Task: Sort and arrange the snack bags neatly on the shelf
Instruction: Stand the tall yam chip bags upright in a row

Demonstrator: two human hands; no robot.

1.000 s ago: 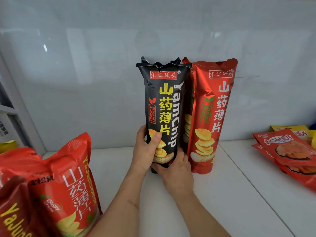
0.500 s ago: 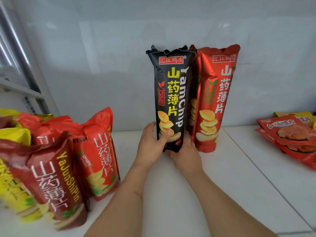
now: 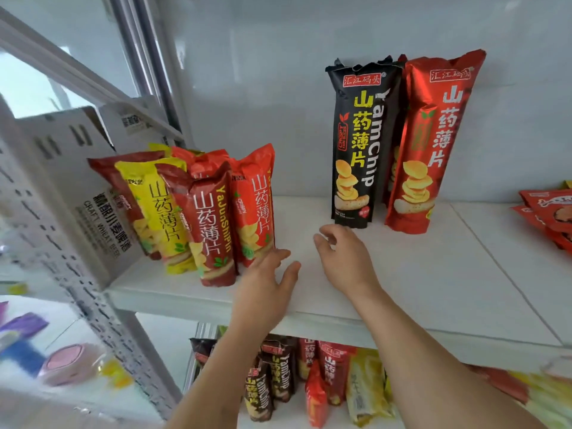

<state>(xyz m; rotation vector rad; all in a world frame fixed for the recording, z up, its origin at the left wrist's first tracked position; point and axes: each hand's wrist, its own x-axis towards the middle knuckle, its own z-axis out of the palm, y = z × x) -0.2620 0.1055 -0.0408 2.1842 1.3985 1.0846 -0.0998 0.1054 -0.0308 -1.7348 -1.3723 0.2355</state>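
Note:
A tall black yam chip bag [image 3: 360, 140] stands upright on the white shelf [image 3: 433, 274], against the back wall. A tall red bag [image 3: 430, 140] stands right beside it. My right hand [image 3: 345, 261] hovers just in front of the black bag's base, fingers relaxed, holding nothing. My left hand [image 3: 266, 286] is open over the shelf, its fingertips near the orange-red bag [image 3: 255, 205]. That bag stands at the right end of a leaning cluster with a dark red bag [image 3: 205, 224] and a yellow bag [image 3: 158, 209].
Flat red snack packets [image 3: 551, 215] lie at the shelf's right end. A white perforated upright [image 3: 62, 230] and a printed side panel [image 3: 102, 224] bound the left. More chip bags [image 3: 309, 379] stand on the shelf below. Other goods sit blurred at lower left.
Both hands have let go of the black bag, which now stands on its own. My left hand has moved left toward the cluster of bags. The view has pulled back and down.

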